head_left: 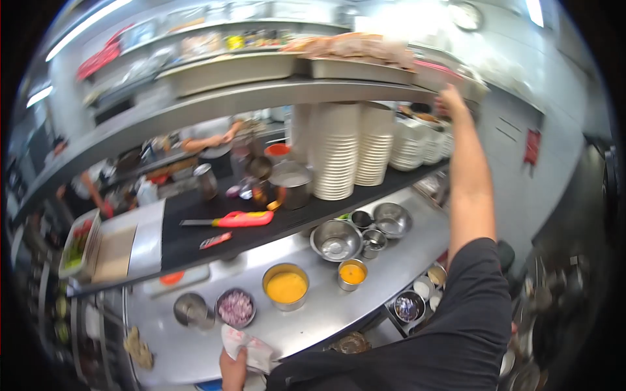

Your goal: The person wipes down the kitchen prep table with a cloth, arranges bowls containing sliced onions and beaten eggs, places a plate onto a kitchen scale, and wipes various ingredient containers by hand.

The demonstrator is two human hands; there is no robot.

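Observation:
My left hand (233,370) is closed on a crumpled white cloth or paper with faint red marks (251,350), low over the steel counter's front edge. Just beyond it stands a bowl of chopped purple onion (236,307). A steel pot of yellow liquid, like beaten egg (285,287), and a smaller cup of orange-yellow liquid (352,274) are to its right. My right arm stretches up to the right end of the high shelf. There my right hand (450,101) has its fingers curled, by a pale tub with a pink rim (438,73); what they grip is blurred.
Trays of raw meat (362,55) line the high shelf (228,90). Below are tall stacks of white bowls (336,156), a red-and-yellow lighter (244,219) and a metal pot (291,182). Empty steel bowls (336,240) sit on the counter. Other people work behind the shelf.

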